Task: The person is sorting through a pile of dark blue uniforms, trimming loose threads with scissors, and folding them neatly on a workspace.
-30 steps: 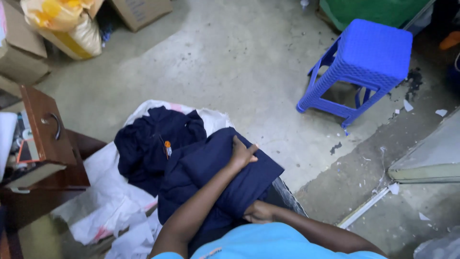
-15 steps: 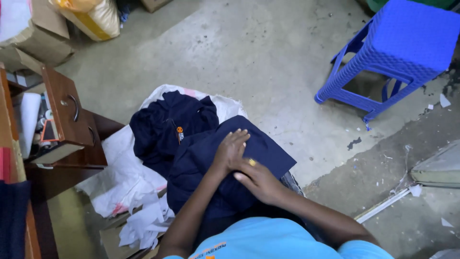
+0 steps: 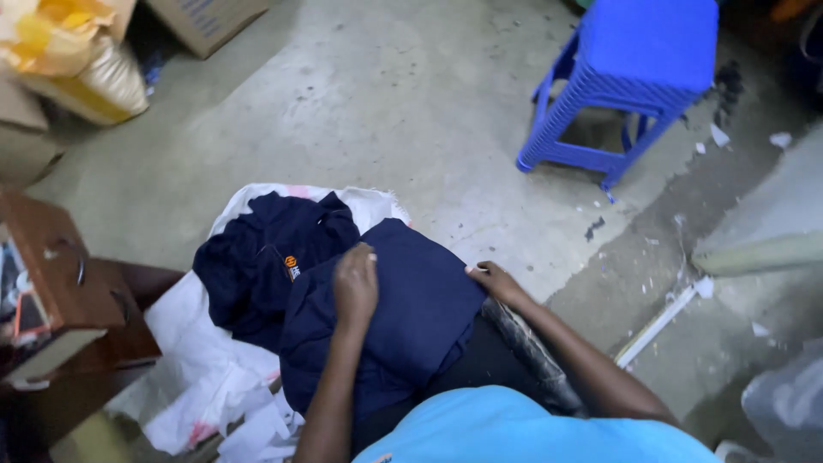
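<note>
A dark navy garment lies folded across my lap. My left hand rests flat on its upper left part, fingers together. At the garment's right edge, my right hand pinches the fabric. Just beyond it a second navy garment with a small orange patch lies crumpled on a white plastic sheet.
A blue plastic stool stands on the concrete floor at the far right. A brown wooden drawer unit is at the left. Cardboard boxes and a yellow-white sack sit at the top left. Paper scraps litter the floor at right.
My right hand has slid off the middle of the garment to its right edge. My left hand has shifted slightly left on the fabric. The view has tilted.
</note>
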